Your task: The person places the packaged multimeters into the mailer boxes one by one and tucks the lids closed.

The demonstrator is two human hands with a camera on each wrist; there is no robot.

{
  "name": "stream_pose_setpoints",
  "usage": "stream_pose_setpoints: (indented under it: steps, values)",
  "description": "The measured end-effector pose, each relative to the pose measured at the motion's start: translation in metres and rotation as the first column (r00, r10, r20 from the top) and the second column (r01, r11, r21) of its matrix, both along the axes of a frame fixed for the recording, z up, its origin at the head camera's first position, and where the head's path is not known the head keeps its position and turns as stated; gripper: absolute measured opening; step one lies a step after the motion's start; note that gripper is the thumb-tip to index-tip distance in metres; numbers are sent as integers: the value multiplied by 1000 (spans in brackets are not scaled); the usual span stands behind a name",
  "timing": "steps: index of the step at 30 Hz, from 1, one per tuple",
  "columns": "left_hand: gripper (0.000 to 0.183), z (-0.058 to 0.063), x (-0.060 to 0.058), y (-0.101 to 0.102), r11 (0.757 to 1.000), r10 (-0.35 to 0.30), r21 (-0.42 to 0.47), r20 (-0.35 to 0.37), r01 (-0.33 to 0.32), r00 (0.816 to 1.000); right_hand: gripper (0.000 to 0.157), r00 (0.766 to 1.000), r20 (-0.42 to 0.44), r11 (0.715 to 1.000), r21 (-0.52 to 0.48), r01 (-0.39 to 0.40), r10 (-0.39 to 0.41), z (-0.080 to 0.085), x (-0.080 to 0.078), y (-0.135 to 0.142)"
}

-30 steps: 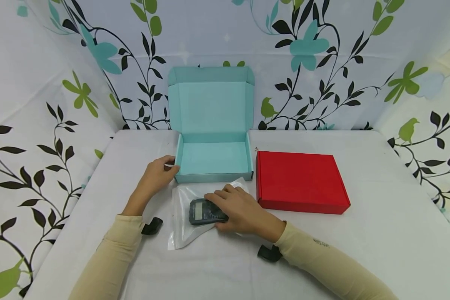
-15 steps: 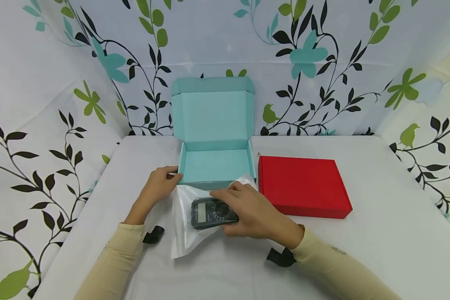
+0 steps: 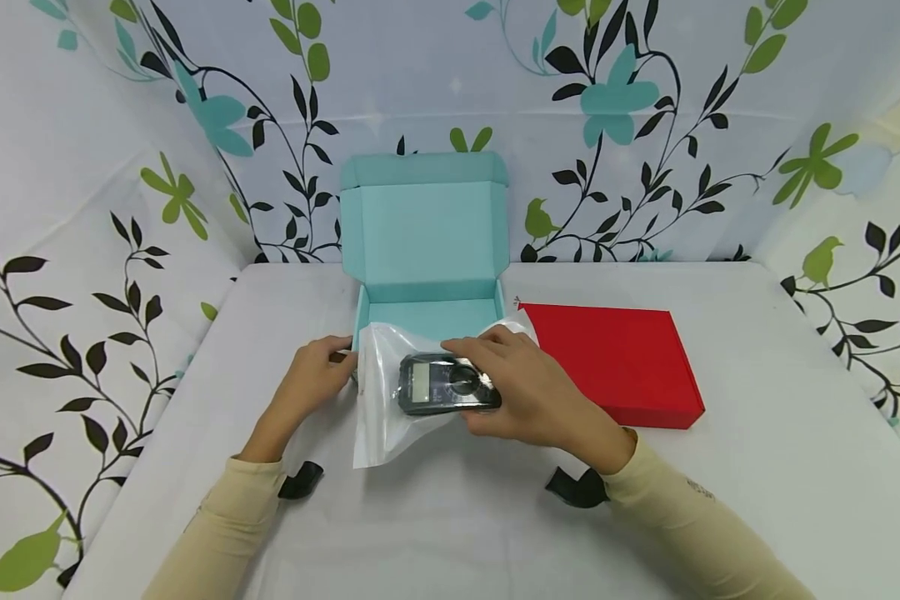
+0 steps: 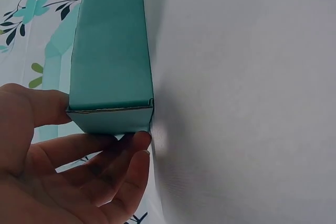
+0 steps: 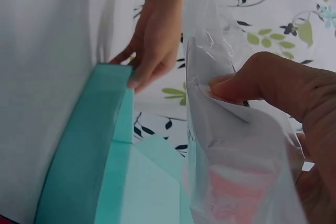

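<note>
My right hand [image 3: 536,396] grips a black multimeter [image 3: 446,385] inside a clear-and-white plastic bag [image 3: 397,437], raised in front of the open teal cardboard box [image 3: 427,221]. The bag overlaps the box's front wall in the head view. In the right wrist view the thumb presses into the bag [image 5: 215,129], where a reddish patch shows through. My left hand [image 3: 311,383] holds the box's front left corner. The left wrist view has its thumb [image 4: 50,107] at the upper rim and its fingertips [image 4: 140,140] against the short side wall of the box [image 4: 113,40].
A closed red box [image 3: 622,362] lies to the right of the teal one. Dark straps [image 3: 300,481] hang under both wrists. A white cloth [image 3: 435,550] covers the table, and a leaf-patterned curtain [image 3: 420,83] rises behind it, close to the teal lid.
My right hand has lifted the bagged multimeter off the table and carried it up and forward to the teal box's front. The left hand stays at the corner; the head view has shifted slightly.
</note>
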State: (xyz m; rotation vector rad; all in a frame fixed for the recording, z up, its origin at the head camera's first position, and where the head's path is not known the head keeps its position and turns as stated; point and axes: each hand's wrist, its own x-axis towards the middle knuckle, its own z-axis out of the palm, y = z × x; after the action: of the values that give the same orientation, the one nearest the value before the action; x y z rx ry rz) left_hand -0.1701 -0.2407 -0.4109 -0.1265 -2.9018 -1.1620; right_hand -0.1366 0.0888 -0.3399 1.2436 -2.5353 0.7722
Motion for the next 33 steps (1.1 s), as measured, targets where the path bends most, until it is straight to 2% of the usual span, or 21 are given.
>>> stream_pose_setpoints:
  steps: [5,11,20,33]
  values:
    - [43,1,7,3,1000,-21,16,-21,21,1000,71,1000,-20,999,-31,17,-18,5,-8,7]
    - [42,2,17,4,999,-43,5,-40,43,998,62,999,-42,999,-53,-7,5,5,-14,11]
    - [39,-1,38,4,998,-51,16,-62,52,997,59,999,-33,999,-42,-17,16,0,-17,5]
    - [38,-1,54,5,998,-49,30,-79,52,996,58,1000,-21,999,-33,-3,3,-2,-25,-2]
